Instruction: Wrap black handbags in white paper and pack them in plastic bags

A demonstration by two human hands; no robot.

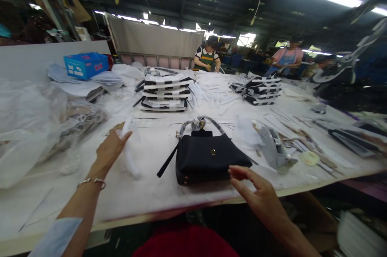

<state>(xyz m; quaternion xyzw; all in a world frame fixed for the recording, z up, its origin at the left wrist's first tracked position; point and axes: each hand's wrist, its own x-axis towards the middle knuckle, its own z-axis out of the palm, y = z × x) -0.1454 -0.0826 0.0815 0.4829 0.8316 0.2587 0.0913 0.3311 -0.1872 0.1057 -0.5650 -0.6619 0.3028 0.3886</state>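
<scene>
A black handbag point(211, 152) lies on the white-covered table in front of me, its small gold emblem facing up. Its handle point(216, 123) is covered in clear wrap and rests behind it, and a black strap end sticks out at the left. My right hand point(256, 190) is at the bag's lower right corner, thumb and fingers apart; whether the fingertips touch it I cannot tell. To the left of the bag, my left hand point(111, 148) grips a white strip of soft packing material point(130, 158) that hangs down onto the table.
Stacked black bags with white wrapping point(166, 93) stand behind, with another stack point(261, 89) farther right. A tape dispenser point(272, 146) sits right of the handbag, near paper strips. Clear plastic point(30, 132) piles up at left, below a blue box point(86, 65). Co-workers are across the table.
</scene>
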